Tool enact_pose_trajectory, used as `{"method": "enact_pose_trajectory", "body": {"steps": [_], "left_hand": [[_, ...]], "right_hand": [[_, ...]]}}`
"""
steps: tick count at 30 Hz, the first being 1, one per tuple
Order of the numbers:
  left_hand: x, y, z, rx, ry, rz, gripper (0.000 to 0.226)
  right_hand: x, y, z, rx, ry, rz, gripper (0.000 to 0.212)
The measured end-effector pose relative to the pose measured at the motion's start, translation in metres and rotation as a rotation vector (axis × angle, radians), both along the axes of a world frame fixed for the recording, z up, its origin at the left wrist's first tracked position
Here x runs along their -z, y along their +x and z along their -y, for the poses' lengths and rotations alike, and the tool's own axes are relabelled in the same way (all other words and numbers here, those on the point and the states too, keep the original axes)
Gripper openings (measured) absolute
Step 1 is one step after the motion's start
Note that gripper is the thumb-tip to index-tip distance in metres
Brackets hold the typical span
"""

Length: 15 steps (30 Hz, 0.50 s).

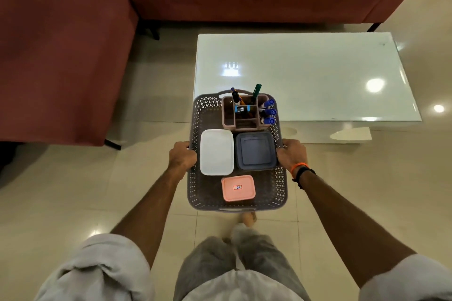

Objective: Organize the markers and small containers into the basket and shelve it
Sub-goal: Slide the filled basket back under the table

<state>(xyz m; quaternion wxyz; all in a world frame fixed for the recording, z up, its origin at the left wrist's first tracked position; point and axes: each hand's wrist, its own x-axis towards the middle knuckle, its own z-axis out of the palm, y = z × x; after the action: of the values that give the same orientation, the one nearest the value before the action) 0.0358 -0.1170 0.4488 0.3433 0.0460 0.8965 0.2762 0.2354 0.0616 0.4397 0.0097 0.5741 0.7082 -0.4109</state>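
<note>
I hold a grey perforated basket (281,186) in the air in front of me, above the floor. My left hand (182,156) grips its left rim and my right hand (292,154) grips its right rim. Inside lie a white lidded container (216,152), a dark blue lidded container (255,151) and a small pink lidded container (238,188). At the far end stands a brown pen organiser (244,122) holding several markers (269,112), some with blue caps, one green, one dark.
A low white glass table (318,73) stands just beyond the basket to the right. A dark red corner sofa (73,44) runs along the left and the back. Glossy beige floor tiles (73,190) lie around me; my legs and a foot show below.
</note>
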Motion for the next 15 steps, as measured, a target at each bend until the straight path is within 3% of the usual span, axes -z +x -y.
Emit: {"method": "enact_pose_trajectory", "body": {"steps": [15], "left_hand": [[0.061, 0.059, 0.061, 0.024, 0.066, 0.026, 0.032]], "right_hand": [[0.048, 0.063, 0.057, -0.010, 0.052, 0.011, 0.028]]}}
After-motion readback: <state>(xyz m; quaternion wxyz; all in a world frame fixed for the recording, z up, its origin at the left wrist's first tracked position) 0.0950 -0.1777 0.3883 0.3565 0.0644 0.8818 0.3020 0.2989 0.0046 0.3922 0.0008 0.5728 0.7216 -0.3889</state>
